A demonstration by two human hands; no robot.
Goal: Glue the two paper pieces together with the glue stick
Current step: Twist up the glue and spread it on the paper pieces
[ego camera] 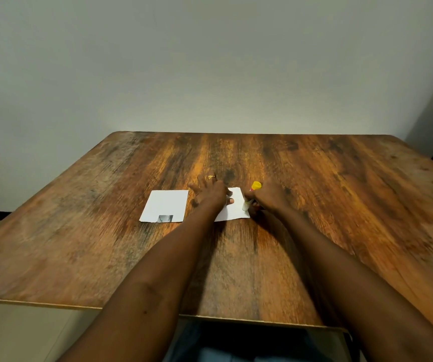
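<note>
We see two bare arms reaching out over a brown wooden desk, with both hands meeting near its middle. The left hand lies flat on the right paper piece. Its fingers are straight and spread apart, fanning toward eleven and twelve o'clock, and they press the sheet down to the wood. A gold ring shows on one of those fingers, and the thumb tip rests on the white sheet.

The right hand sits at three o'clock of that sheet, its fingers curled tight round the glue stick. The stick is tilted. Its yellow end points up toward one o'clock, and its pale lower end meets the paper at the sheet's right edge, toward seven o'clock of the yellow end. The picture is blurred there, so we cannot tell how much of the tip touches.

The left paper piece lies flat at nine o'clock of the left hand, just beside it and apart from the other sheet. It is white, with a small grey patch at its near edge.

A plain pale wall stands beyond the desk at twelve o'clock, and blue cloth shows below the desk's near edge at six o'clock.
</note>
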